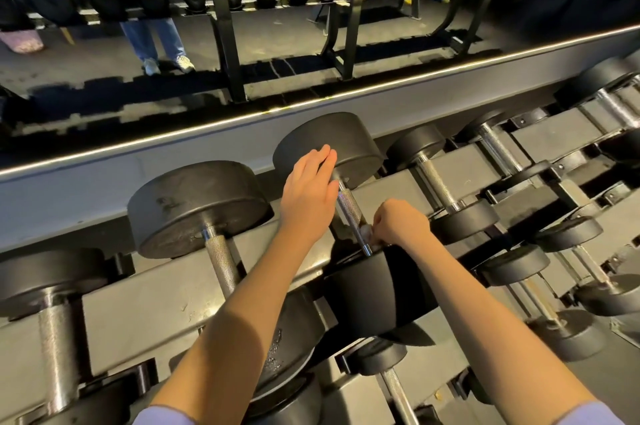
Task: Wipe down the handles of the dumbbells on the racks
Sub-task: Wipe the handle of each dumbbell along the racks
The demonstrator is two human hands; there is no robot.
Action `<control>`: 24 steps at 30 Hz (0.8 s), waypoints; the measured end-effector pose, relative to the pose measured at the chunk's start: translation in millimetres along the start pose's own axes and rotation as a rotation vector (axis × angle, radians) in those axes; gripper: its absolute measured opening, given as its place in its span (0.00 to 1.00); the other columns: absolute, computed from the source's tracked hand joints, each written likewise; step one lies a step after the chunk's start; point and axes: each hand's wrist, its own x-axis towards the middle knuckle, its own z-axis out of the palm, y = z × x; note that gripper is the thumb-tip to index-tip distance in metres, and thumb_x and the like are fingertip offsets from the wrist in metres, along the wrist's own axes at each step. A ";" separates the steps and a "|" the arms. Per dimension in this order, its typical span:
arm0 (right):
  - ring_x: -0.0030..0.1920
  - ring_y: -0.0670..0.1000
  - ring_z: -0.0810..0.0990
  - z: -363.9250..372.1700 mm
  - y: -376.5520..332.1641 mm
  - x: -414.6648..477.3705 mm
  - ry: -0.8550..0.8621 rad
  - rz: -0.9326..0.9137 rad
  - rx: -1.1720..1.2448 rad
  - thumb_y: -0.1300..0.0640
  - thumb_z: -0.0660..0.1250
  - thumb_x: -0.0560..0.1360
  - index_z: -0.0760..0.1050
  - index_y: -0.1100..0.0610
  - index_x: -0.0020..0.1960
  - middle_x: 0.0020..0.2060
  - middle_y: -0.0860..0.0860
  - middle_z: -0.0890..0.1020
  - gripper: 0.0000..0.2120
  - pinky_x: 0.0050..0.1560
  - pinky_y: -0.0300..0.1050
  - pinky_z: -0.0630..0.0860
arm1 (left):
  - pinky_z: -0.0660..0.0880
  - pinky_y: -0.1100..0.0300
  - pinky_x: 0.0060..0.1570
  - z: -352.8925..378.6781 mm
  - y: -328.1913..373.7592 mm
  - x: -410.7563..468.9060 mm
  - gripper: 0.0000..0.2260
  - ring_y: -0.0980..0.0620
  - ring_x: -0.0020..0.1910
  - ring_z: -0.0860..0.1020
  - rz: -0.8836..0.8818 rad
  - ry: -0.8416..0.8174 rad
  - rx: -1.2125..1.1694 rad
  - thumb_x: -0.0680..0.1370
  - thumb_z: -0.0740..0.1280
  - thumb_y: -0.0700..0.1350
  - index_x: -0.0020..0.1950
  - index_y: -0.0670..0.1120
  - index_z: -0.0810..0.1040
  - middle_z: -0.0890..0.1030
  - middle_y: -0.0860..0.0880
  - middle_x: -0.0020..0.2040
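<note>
A black dumbbell with a knurled steel handle (349,208) lies on the top tier of the rack, in the middle of the head view. My left hand (308,190) rests flat, fingers straight, against the dumbbell's far head (349,144). My right hand (401,222) pinches a small white wipe (366,233) against the near end of that handle, just above the near head (384,289). Most of the wipe is hidden by my fingers.
More dumbbells line the rack: a larger one (197,203) to the left, smaller ones (436,178) to the right and on the lower tier. A mirror (242,43) behind the rack reflects racks and a person's legs.
</note>
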 end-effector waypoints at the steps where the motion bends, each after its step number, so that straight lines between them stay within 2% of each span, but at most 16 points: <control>1: 0.44 0.55 0.81 0.2 0.4 -2.6 0.034 0.003 0.056 0.57 0.70 0.67 0.82 0.56 0.42 0.41 0.54 0.83 0.06 0.42 0.45 0.77 | 0.54 0.57 0.73 -2.0 2.0 0.4 0.21 0.49 0.75 0.57 -0.021 -0.038 0.001 0.82 0.58 0.44 0.76 0.45 0.62 0.63 0.49 0.76; 3: 0.42 0.55 0.81 0.7 4.0 -8.4 0.136 -0.001 0.207 0.57 0.69 0.68 0.78 0.55 0.35 0.37 0.53 0.82 0.03 0.41 0.46 0.78 | 0.54 0.56 0.73 -6.7 4.9 -1.1 0.22 0.52 0.76 0.54 -0.050 -0.086 0.011 0.83 0.56 0.46 0.77 0.46 0.58 0.59 0.51 0.77; 5: 0.41 0.55 0.80 3.8 9.4 -16.8 0.244 -0.026 0.386 0.54 0.68 0.71 0.75 0.53 0.32 0.35 0.51 0.80 0.09 0.40 0.45 0.75 | 0.57 0.57 0.72 -12.3 9.1 -9.6 0.21 0.52 0.74 0.57 -0.062 -0.118 -0.024 0.83 0.56 0.47 0.76 0.46 0.60 0.62 0.51 0.76; 8: 0.40 0.52 0.78 6.0 16.7 -37.6 0.400 -0.084 0.655 0.51 0.69 0.73 0.77 0.53 0.38 0.33 0.49 0.79 0.08 0.41 0.46 0.73 | 0.64 0.56 0.64 -15.7 16.5 -34.1 0.18 0.51 0.67 0.66 -0.087 -0.104 -0.125 0.82 0.57 0.45 0.72 0.45 0.66 0.70 0.49 0.68; 12: 0.41 0.47 0.78 2.5 33.3 -76.4 0.611 -0.103 0.814 0.50 0.68 0.75 0.80 0.55 0.47 0.37 0.48 0.81 0.09 0.44 0.45 0.74 | 0.64 0.58 0.62 -16.1 32.6 -73.0 0.16 0.51 0.63 0.69 -0.067 -0.154 -0.202 0.82 0.57 0.45 0.69 0.44 0.70 0.72 0.49 0.63; 14: 0.41 0.46 0.78 4.8 42.4 -98.7 0.630 -0.087 0.832 0.50 0.67 0.75 0.80 0.54 0.47 0.37 0.46 0.80 0.08 0.45 0.44 0.73 | 0.64 0.61 0.60 -17.5 40.4 -91.1 0.15 0.53 0.62 0.69 -0.020 -0.165 -0.209 0.82 0.57 0.45 0.68 0.45 0.72 0.74 0.49 0.61; 17: 0.41 0.44 0.77 19.8 55.3 -131.9 0.631 -0.049 0.832 0.51 0.68 0.75 0.79 0.52 0.46 0.37 0.45 0.80 0.05 0.44 0.43 0.72 | 0.67 0.59 0.57 -16.3 50.6 -119.7 0.14 0.53 0.58 0.71 0.050 -0.148 -0.169 0.82 0.56 0.46 0.64 0.45 0.75 0.76 0.49 0.58; 20: 0.40 0.43 0.78 49.3 69.4 -159.7 0.652 -0.004 0.831 0.47 0.68 0.75 0.79 0.51 0.46 0.36 0.45 0.80 0.07 0.41 0.42 0.72 | 0.72 0.58 0.52 -13.4 60.2 -153.7 0.18 0.50 0.52 0.76 0.083 -0.164 -0.149 0.80 0.53 0.48 0.56 0.43 0.80 0.80 0.47 0.51; 22: 0.39 0.46 0.79 74.0 81.8 -173.9 0.655 0.046 0.860 0.47 0.69 0.75 0.78 0.51 0.46 0.35 0.46 0.81 0.08 0.41 0.45 0.75 | 0.77 0.56 0.46 -4.1 64.3 -178.4 0.15 0.48 0.45 0.79 0.139 -0.282 -0.139 0.77 0.55 0.42 0.49 0.41 0.82 0.81 0.46 0.46; 24: 0.37 0.48 0.79 99.1 95.4 -187.8 0.637 0.098 0.860 0.51 0.69 0.74 0.78 0.52 0.47 0.34 0.48 0.80 0.05 0.40 0.48 0.76 | 0.79 0.55 0.43 10.9 64.9 -203.0 0.14 0.47 0.44 0.79 0.192 -0.365 -0.076 0.76 0.56 0.40 0.48 0.42 0.81 0.80 0.46 0.45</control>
